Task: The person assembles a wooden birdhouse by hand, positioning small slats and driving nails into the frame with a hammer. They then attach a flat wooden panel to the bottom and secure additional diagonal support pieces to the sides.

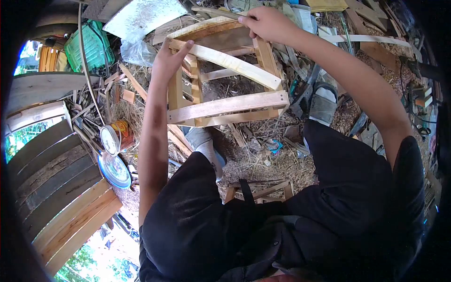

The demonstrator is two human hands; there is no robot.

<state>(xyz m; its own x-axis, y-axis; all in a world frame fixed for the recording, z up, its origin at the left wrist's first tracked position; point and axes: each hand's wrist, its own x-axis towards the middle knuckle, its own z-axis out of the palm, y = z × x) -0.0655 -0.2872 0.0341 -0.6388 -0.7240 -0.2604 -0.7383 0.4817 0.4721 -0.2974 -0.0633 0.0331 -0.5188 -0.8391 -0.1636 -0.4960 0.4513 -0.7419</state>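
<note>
A wooden frame of nailed slats stands on the ground before my knees. My left hand grips its upper left corner, the thumb lying on the end of a pale wooden slat. That slat slants across the frame, its right end lower, with small dark marks there. At the frame's upper right is my right hand, fingers closed around a thin wooden stick that points left over the frame's far side. The fingers hide the stick's right end.
Wood scraps, straw and shavings cover the ground. On the left are an open can, a round blue-rimmed lid and a green plastic crate. A small wooden stool is under me. Offcuts lie at right.
</note>
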